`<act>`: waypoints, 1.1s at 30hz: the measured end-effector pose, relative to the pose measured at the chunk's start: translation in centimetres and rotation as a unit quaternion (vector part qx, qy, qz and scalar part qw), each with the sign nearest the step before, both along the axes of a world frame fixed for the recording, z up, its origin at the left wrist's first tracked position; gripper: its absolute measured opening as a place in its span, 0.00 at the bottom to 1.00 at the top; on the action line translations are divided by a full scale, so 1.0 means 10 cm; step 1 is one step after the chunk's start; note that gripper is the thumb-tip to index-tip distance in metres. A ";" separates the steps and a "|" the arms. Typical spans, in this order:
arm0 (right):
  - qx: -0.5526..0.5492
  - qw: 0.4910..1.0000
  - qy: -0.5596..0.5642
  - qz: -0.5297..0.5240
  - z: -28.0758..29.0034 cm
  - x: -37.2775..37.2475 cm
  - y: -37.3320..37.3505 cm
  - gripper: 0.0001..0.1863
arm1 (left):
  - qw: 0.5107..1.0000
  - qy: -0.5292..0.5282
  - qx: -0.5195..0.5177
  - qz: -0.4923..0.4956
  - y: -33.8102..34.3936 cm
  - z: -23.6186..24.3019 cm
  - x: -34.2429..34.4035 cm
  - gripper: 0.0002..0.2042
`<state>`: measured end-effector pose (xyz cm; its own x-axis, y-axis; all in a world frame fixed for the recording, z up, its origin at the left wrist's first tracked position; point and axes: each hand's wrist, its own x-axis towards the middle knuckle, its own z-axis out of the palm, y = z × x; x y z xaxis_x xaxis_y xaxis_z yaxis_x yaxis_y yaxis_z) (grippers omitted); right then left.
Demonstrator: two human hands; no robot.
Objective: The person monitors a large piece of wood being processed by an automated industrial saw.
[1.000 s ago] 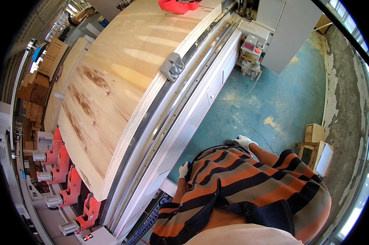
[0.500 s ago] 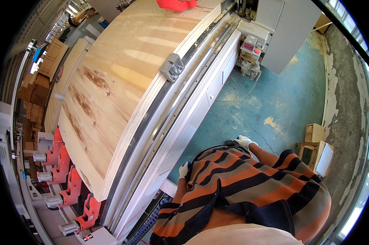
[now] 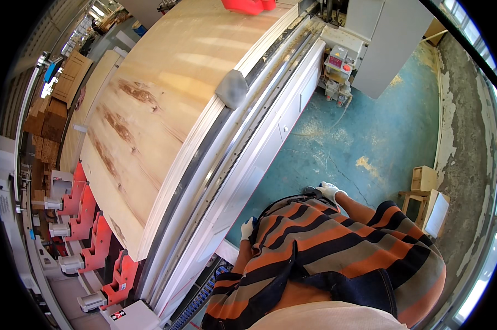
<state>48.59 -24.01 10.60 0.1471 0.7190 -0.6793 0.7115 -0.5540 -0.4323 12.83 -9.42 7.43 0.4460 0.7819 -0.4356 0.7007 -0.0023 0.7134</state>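
Observation:
My right hand (image 3: 329, 191), in a white glove, is low in front of my body beside the striped shirt (image 3: 336, 236). A small dark rounded thing (image 3: 311, 191) lies right beside its fingers, and I cannot make out whether the hand grips it. My left hand (image 3: 247, 229), also gloved, is at the shirt's left edge, its fingers mostly hidden by the cloth. Both hands are apart from the stack of light wooden panels (image 3: 166, 93) on the long machine to my left. Red clamps (image 3: 97, 242) stand at the stack's near end.
A guide rail (image 3: 210, 179) with a toothed rack runs along the machine's side. A grey metal block (image 3: 232, 89) sits at the panel edge. Beyond are a small pump unit (image 3: 337, 69) and a grey cabinet (image 3: 381, 52). A wooden stool (image 3: 419, 201) stands right on the blue floor (image 3: 364, 137).
The wooden panels and red clamps have shifted away from me along the machine. The red part at the top has moved right, and the grey block now looks blurred. My hands have barely moved.

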 end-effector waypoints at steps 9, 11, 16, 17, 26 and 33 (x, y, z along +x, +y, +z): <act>-0.007 0.996 0.010 -0.088 -0.39 -0.12 -0.20 0.15 | 0.987 0.022 0.121 -0.106 -0.08 -0.33 -0.26 0.07; -0.010 0.996 0.017 -0.092 -0.38 -0.13 -0.18 0.14 | 0.986 0.021 0.129 -0.106 -0.09 -0.32 -0.28 0.07; -0.035 0.992 0.025 -0.119 -0.12 -0.18 -0.12 0.14 | 0.988 0.017 0.109 -0.105 -0.10 -0.29 -0.28 0.06; -0.047 0.989 0.030 -0.136 -0.07 -0.19 -0.10 0.14 | 0.988 0.017 0.108 -0.104 -0.10 -0.27 -0.28 0.06; -0.026 0.993 0.022 -0.117 -0.08 -0.18 -0.12 0.15 | 0.998 -0.034 0.030 -0.033 -0.08 -0.24 -0.27 0.06; -0.009 0.997 0.017 -0.073 -0.19 -0.14 -0.17 0.26 | 0.988 0.015 0.103 -0.115 -0.08 -0.11 -0.21 0.06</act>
<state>47.21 -25.71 8.68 0.2250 0.6789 -0.6989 0.6077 -0.6585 -0.4440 10.68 -10.21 6.32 0.6118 0.7345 -0.2938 0.6858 -0.3074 0.6597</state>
